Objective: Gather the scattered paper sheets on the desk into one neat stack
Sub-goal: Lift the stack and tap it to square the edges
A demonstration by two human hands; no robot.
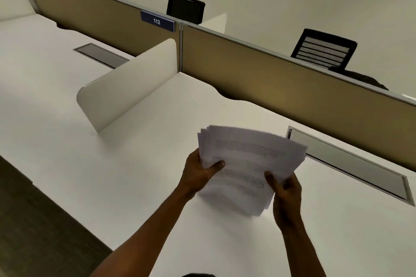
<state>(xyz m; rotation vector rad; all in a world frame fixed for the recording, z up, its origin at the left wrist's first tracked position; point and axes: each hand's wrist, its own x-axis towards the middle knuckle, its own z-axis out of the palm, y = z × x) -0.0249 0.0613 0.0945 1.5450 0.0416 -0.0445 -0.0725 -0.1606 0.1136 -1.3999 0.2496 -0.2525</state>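
Observation:
A bundle of white printed paper sheets (247,159) is held above the white desk (135,175), its edges fanned out unevenly and blurred. My left hand (200,173) grips the bundle's left side, thumb on top. On the bundle's lower right edge my right hand (286,195) holds it with the thumb over the top sheet. No loose sheets show elsewhere on the desk.
A grey cable hatch (351,164) lies in the desk just right of the papers. A white side divider (132,83) stands to the left, a tan partition (292,87) with a "112" label (157,20) runs along the back. Black chairs (324,50) stand behind it.

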